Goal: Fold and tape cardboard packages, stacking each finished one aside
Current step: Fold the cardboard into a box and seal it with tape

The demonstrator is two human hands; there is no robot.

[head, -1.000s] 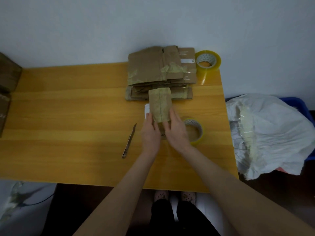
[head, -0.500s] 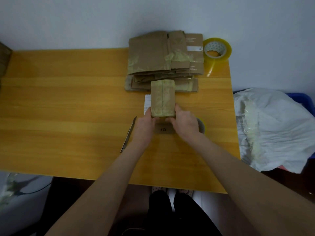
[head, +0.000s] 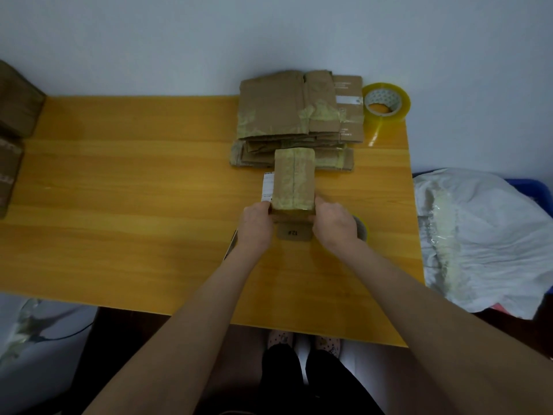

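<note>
A small brown cardboard package lies lengthwise on the yellow wooden table, taped along its top seam, with a white label on its left side. Its near end flap, marked "12#", lies open on the table. My left hand grips the package's near left corner. My right hand grips its near right corner. A pile of flattened cardboard boxes lies just behind the package. One roll of clear tape stands at the back right. A second tape roll is mostly hidden under my right hand.
A knife lies on the table, mostly hidden by my left wrist. Brown boxes sit at the table's far left edge. A white plastic bag lies over a blue bin to the right of the table.
The package has come down from tilted up to lying flat on the table. Both hands have slid to its near corners, and the flap marked "12#" now shows.
</note>
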